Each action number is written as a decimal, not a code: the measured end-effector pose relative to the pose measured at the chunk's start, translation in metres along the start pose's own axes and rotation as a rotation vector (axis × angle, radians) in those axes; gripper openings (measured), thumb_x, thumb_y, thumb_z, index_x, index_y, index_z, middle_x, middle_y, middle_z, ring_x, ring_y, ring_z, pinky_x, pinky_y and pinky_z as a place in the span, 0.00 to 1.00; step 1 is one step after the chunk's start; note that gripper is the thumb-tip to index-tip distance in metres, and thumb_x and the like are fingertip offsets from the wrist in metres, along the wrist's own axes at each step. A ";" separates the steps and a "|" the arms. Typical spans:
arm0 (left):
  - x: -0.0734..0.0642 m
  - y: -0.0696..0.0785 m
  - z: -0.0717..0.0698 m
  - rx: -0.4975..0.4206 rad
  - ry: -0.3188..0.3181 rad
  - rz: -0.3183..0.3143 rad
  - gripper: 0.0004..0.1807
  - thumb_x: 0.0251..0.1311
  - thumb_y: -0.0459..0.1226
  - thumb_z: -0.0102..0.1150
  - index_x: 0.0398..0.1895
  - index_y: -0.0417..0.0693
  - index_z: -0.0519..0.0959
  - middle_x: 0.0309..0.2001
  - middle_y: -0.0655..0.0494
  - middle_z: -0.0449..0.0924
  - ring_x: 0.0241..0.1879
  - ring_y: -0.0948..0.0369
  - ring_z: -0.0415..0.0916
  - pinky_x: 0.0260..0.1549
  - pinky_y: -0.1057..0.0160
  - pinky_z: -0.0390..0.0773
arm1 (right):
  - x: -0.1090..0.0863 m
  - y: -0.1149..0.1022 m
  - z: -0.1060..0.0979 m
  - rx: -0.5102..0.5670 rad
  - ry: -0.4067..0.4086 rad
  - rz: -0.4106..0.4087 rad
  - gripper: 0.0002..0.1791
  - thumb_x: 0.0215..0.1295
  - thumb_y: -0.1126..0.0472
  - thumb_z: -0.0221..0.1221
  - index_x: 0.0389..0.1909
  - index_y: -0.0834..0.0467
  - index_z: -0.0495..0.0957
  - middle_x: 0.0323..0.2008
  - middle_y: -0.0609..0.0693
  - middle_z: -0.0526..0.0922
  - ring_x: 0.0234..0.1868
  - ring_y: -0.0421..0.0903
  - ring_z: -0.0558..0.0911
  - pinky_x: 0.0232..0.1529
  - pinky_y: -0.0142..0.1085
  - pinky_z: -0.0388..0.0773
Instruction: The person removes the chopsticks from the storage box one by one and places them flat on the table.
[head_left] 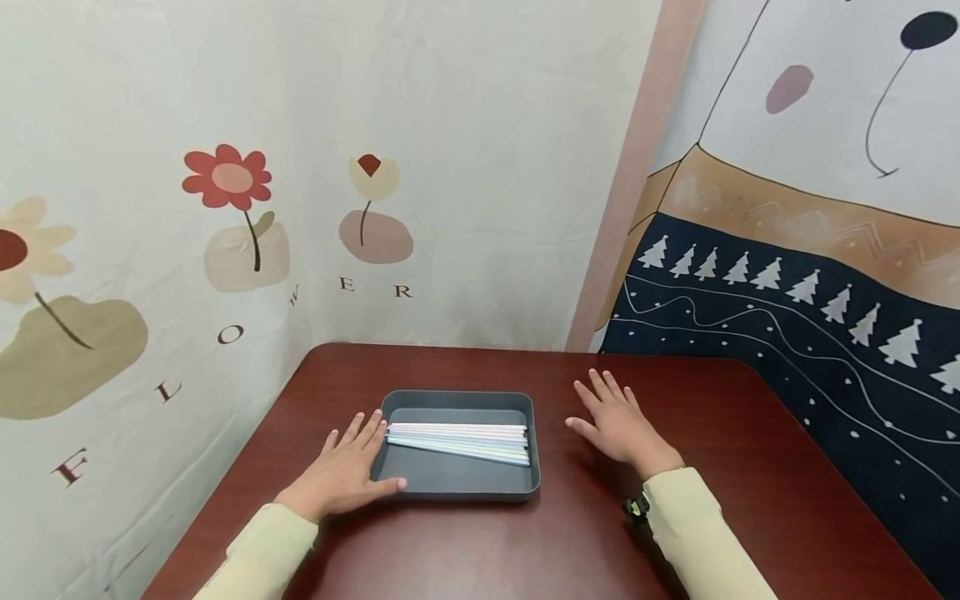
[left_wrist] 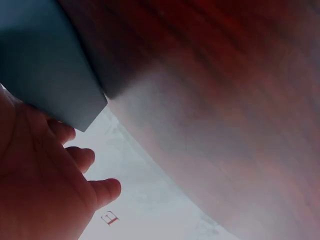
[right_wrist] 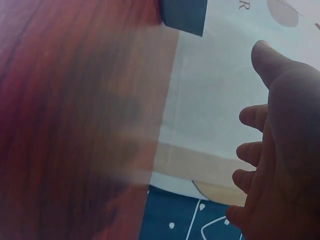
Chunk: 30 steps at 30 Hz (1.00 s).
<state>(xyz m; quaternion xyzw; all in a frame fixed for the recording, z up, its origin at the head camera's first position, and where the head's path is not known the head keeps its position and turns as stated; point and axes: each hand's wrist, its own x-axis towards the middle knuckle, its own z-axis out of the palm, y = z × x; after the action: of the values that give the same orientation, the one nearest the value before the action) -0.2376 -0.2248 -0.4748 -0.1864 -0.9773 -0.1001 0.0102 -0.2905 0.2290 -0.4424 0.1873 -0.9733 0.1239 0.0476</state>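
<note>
A shallow grey tray (head_left: 465,485) lies on the table, and several long thin pastel sticks (head_left: 459,440) lie across it, gathered at the left and fanning slightly to the right. At the tray's left side is my left hand (head_left: 341,475), fingers extended and thumb by the near left corner. In the left wrist view this hand (left_wrist: 45,170) is beside the tray's wall (left_wrist: 55,75); whether it touches cannot be told. My right hand (head_left: 618,425) hovers right of the tray, fingers spread and holding nothing. The right wrist view shows the hand (right_wrist: 295,135) apart from the tray corner (right_wrist: 185,15).
The table (head_left: 480,550) is dark reddish wood with rounded far corners. Behind it hangs a pale cloth (head_left: 487,167) printed with flowers and letters. A dark blue printed cloth (head_left: 750,308) with white trees hangs on the right. A dark watch (head_left: 636,508) is at the right wrist.
</note>
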 end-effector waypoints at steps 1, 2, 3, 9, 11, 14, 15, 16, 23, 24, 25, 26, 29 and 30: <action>0.000 0.000 0.000 -0.002 -0.004 -0.001 0.60 0.55 0.74 0.50 0.76 0.35 0.57 0.77 0.41 0.48 0.75 0.39 0.43 0.65 0.32 0.47 | 0.001 -0.001 -0.001 0.002 -0.002 -0.005 0.42 0.71 0.36 0.52 0.76 0.57 0.59 0.76 0.63 0.50 0.76 0.64 0.45 0.69 0.64 0.43; 0.000 0.000 0.001 -0.003 -0.004 -0.002 0.60 0.55 0.74 0.50 0.76 0.35 0.57 0.77 0.41 0.48 0.75 0.39 0.43 0.65 0.32 0.48 | 0.003 -0.002 -0.001 0.002 -0.001 -0.012 0.42 0.71 0.36 0.51 0.76 0.57 0.59 0.77 0.63 0.50 0.76 0.64 0.45 0.69 0.63 0.43; 0.001 0.000 0.001 -0.006 -0.003 -0.002 0.60 0.54 0.74 0.50 0.76 0.35 0.57 0.77 0.41 0.48 0.75 0.39 0.43 0.65 0.32 0.48 | 0.004 -0.003 -0.001 0.002 -0.001 -0.018 0.42 0.71 0.36 0.51 0.76 0.57 0.58 0.77 0.63 0.49 0.77 0.63 0.45 0.69 0.63 0.43; 0.004 0.000 0.002 -0.017 0.002 0.000 0.61 0.54 0.74 0.51 0.76 0.35 0.57 0.77 0.41 0.48 0.75 0.39 0.44 0.65 0.33 0.49 | 0.010 -0.007 -0.004 0.009 0.000 -0.037 0.42 0.71 0.35 0.51 0.76 0.57 0.58 0.77 0.61 0.48 0.77 0.62 0.45 0.70 0.62 0.43; 0.005 0.000 0.002 -0.019 -0.002 -0.005 0.61 0.54 0.74 0.51 0.76 0.35 0.56 0.77 0.41 0.48 0.75 0.39 0.44 0.65 0.33 0.49 | 0.011 -0.010 -0.005 0.014 -0.006 -0.040 0.42 0.71 0.36 0.51 0.77 0.57 0.58 0.77 0.61 0.48 0.77 0.62 0.44 0.70 0.62 0.43; 0.003 0.001 0.001 -0.018 0.001 -0.021 0.63 0.53 0.75 0.51 0.76 0.33 0.55 0.77 0.39 0.47 0.75 0.39 0.43 0.65 0.32 0.50 | 0.013 -0.014 -0.005 0.017 -0.008 -0.052 0.42 0.71 0.36 0.52 0.77 0.57 0.58 0.77 0.62 0.49 0.77 0.62 0.45 0.70 0.62 0.43; 0.002 0.002 0.001 -0.016 0.007 -0.028 0.64 0.52 0.75 0.51 0.76 0.33 0.54 0.77 0.38 0.47 0.75 0.38 0.43 0.64 0.32 0.50 | 0.014 -0.015 -0.005 0.018 -0.007 -0.059 0.42 0.71 0.36 0.51 0.77 0.57 0.58 0.77 0.62 0.49 0.77 0.62 0.45 0.70 0.62 0.43; 0.000 0.002 0.001 -0.016 0.012 -0.034 0.64 0.52 0.75 0.52 0.76 0.32 0.53 0.77 0.37 0.48 0.75 0.38 0.43 0.64 0.32 0.50 | 0.015 -0.017 -0.005 0.018 -0.007 -0.064 0.42 0.71 0.36 0.51 0.77 0.57 0.58 0.77 0.62 0.49 0.77 0.62 0.45 0.70 0.62 0.43; -0.003 0.002 0.001 -0.031 0.019 -0.071 0.66 0.50 0.75 0.54 0.75 0.30 0.54 0.76 0.35 0.49 0.74 0.37 0.44 0.64 0.32 0.50 | 0.025 -0.030 -0.007 0.032 -0.024 -0.092 0.42 0.71 0.34 0.49 0.77 0.55 0.58 0.77 0.60 0.48 0.77 0.60 0.43 0.70 0.61 0.42; -0.003 0.002 0.001 -0.034 0.012 -0.078 0.66 0.49 0.75 0.54 0.75 0.31 0.54 0.75 0.34 0.50 0.74 0.37 0.45 0.64 0.32 0.51 | 0.028 -0.033 -0.008 0.035 -0.028 -0.097 0.42 0.71 0.34 0.49 0.77 0.55 0.57 0.77 0.60 0.48 0.77 0.60 0.43 0.71 0.60 0.42; -0.003 0.001 0.001 -0.040 0.005 -0.085 0.66 0.49 0.75 0.54 0.75 0.31 0.54 0.75 0.34 0.50 0.74 0.37 0.45 0.64 0.32 0.51 | 0.030 -0.035 -0.009 0.037 -0.032 -0.103 0.42 0.71 0.34 0.49 0.77 0.54 0.57 0.77 0.60 0.48 0.78 0.60 0.43 0.71 0.60 0.42; -0.002 0.001 0.002 -0.048 -0.003 -0.092 0.66 0.49 0.75 0.54 0.76 0.32 0.54 0.75 0.34 0.50 0.74 0.37 0.45 0.64 0.32 0.52 | 0.032 -0.037 -0.009 0.039 -0.034 -0.112 0.42 0.71 0.34 0.49 0.77 0.55 0.57 0.77 0.60 0.48 0.77 0.59 0.44 0.71 0.60 0.42; -0.001 0.002 0.002 -0.080 -0.027 -0.116 0.66 0.49 0.75 0.55 0.76 0.33 0.53 0.75 0.34 0.51 0.73 0.35 0.47 0.62 0.32 0.56 | 0.040 -0.045 -0.012 0.034 -0.043 -0.137 0.41 0.72 0.35 0.49 0.77 0.55 0.58 0.77 0.59 0.49 0.77 0.59 0.45 0.71 0.59 0.44; 0.000 0.002 0.002 -0.091 -0.034 -0.122 0.66 0.49 0.75 0.55 0.76 0.33 0.52 0.74 0.33 0.52 0.73 0.35 0.48 0.61 0.32 0.57 | 0.042 -0.047 -0.013 0.035 -0.049 -0.144 0.41 0.72 0.36 0.50 0.77 0.55 0.58 0.77 0.59 0.49 0.77 0.59 0.45 0.71 0.58 0.45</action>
<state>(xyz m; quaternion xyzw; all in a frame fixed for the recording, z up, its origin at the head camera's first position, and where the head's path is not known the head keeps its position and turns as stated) -0.2367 -0.2225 -0.4764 -0.1283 -0.9813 -0.1417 -0.0210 -0.3108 0.1749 -0.4137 0.2603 -0.9559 0.1325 0.0295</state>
